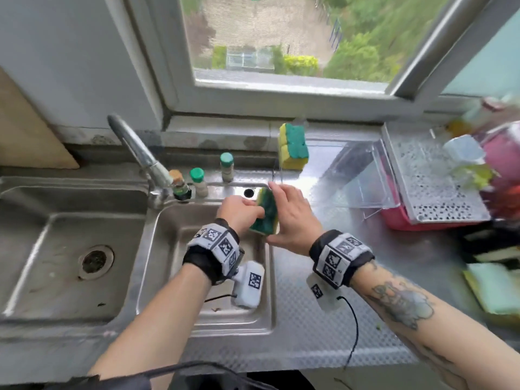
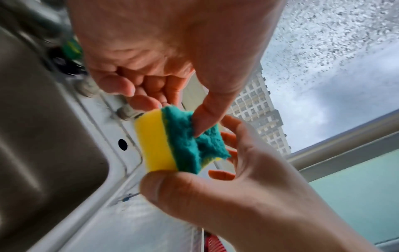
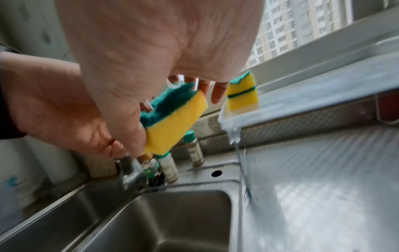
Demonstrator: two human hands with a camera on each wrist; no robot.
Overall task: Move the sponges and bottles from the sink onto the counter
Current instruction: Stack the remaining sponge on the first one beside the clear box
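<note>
A yellow sponge with a green scrub face point(image 1: 266, 215) hangs on edge over the far right corner of the right sink basin point(image 1: 197, 249). My left hand point(image 1: 247, 211) pinches it from the left, thumb on the green face point(image 2: 194, 141). From the right, my right hand point(image 1: 284, 204) holds it with its thumb under the end and its fingers behind point(image 3: 172, 122). Two more sponges point(image 1: 292, 146) stand stacked on a clear stand at the back. Three small bottles point(image 1: 226, 167) point(image 1: 198, 181) point(image 1: 180, 187) stand on the sink's back ledge.
The faucet point(image 1: 135, 147) leans over the divider between the basins; the left basin point(image 1: 95, 260) holds only its drain. To the right lies the patterned steel counter point(image 1: 323, 319), with a clear plastic stand point(image 1: 351, 175), a perforated metal tray point(image 1: 430, 181) and blurred clutter at the far right.
</note>
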